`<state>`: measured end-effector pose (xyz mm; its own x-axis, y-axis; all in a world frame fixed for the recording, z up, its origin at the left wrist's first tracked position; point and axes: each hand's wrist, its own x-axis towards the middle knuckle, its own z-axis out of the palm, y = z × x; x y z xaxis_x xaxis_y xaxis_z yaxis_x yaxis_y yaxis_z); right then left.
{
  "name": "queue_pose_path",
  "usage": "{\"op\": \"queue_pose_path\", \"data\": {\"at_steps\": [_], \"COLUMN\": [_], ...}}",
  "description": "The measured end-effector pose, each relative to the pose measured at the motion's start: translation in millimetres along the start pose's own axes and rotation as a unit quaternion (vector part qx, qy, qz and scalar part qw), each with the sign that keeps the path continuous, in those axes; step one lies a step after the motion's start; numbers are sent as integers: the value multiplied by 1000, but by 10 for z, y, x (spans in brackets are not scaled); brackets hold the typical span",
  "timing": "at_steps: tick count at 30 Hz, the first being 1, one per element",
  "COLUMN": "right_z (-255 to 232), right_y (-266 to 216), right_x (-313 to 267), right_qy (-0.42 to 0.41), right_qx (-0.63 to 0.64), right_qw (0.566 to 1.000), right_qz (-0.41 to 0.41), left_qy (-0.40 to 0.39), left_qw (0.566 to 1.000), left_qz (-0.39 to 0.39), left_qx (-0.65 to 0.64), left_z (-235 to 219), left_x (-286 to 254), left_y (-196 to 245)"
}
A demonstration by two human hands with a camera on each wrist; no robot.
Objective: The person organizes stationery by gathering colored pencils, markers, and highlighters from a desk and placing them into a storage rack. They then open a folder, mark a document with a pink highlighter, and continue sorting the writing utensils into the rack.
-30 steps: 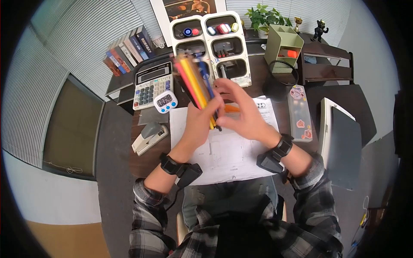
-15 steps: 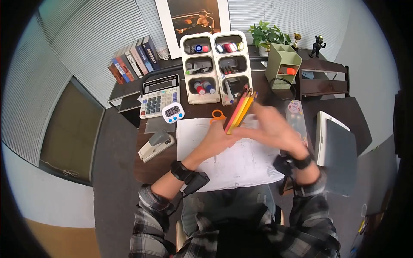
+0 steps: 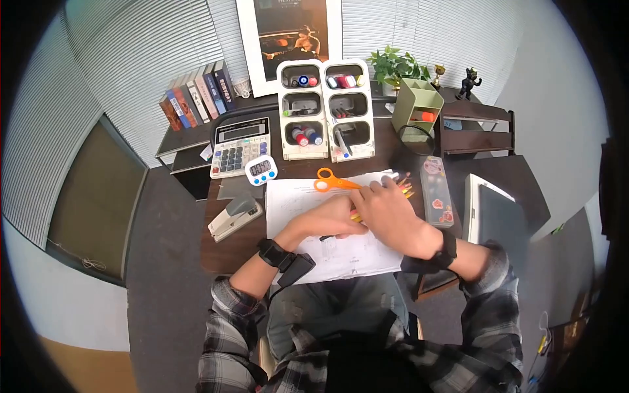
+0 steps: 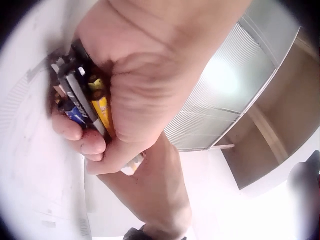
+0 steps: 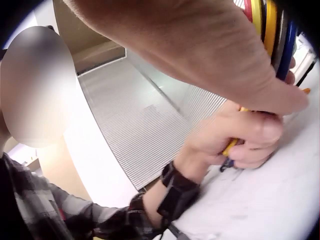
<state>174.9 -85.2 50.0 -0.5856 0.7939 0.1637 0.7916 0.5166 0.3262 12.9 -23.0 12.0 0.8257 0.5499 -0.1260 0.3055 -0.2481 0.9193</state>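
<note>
My left hand (image 3: 331, 219) grips a bundle of pencils and pens low over the white paper (image 3: 288, 196). In the left wrist view, its fingers curl round the pens (image 4: 80, 97), whose ends stick out of the fist, black, yellow and blue among them. From the right, my right hand (image 3: 396, 219) wraps over the other part of the bundle. Pencil tips (image 3: 406, 190) show beyond its fingers. Red, yellow and blue pencils (image 5: 271, 30) run under that hand in the right wrist view. Orange-handled scissors (image 3: 333, 182) lie on the paper just behind both hands.
Behind the paper stands a white organizer (image 3: 327, 108) with markers in its compartments. To the left are a stapler (image 3: 236, 217), a timer (image 3: 261, 170) and a calculator (image 3: 241, 149). A clear pencil box (image 3: 438, 196), a black mesh cup (image 3: 416, 144) and a green holder (image 3: 417, 105) are at right.
The bundle has come down from a raised, upright hold to a low tilt toward the right over the paper. My right hand has moved from beside it to over it. The scissors now show more.
</note>
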Motion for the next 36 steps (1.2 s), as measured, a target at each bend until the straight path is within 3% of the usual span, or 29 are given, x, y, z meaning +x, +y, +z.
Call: {"op": "queue_pose_path", "data": {"at_steps": [2,4,8,10,12,13,15,16,17,19,27,32,35,36], "right_z": [45,42,-8,-124,-73,-71,-317,-242,-145,13,274,386,431,521], "right_y": [83,150,206,281,584,726,855,955,981,1006,959,1011,1062,1110], "right_x": [-24,-47,-107,-117,-165,-162,-135,-163,-139,-103,450,683,799,832], "right_qy": [0,-27,-56,-120,-134,-147,-217,-201,-199,-163,-163,-148,-151,-146], "right_qx": [23,126,145,133,171,208,389,470,468,617,696,712,704,722], "right_qw": [1000,992,988,984,975,965,860,816,817,696,612,592,611,587], "right_qz": [16,11,-8,20,43,67,249,271,273,329,337,347,330,336], "left_qy": [-18,-30,-72,-78,58,61,257,305,304,343,333,332,327,327], "left_qw": [1000,1000,997,996,974,974,911,894,894,894,910,913,917,917], "left_qz": [-2,-5,4,19,39,41,62,58,61,71,78,68,62,61], "left_qx": [-1,-3,-31,-25,-217,-217,-318,-323,-323,-279,-234,-230,-222,-219], "left_z": [-5,-24,-65,-90,-141,-170,-239,-256,-265,-257,-191,-194,-196,-197], "left_x": [7,-6,-21,-16,-61,-57,-9,45,96,165,231,221,218,215], "left_y": [3,45,103,65,5,-16,-67,-130,-194,-287,-421,-389,-372,-362]}}
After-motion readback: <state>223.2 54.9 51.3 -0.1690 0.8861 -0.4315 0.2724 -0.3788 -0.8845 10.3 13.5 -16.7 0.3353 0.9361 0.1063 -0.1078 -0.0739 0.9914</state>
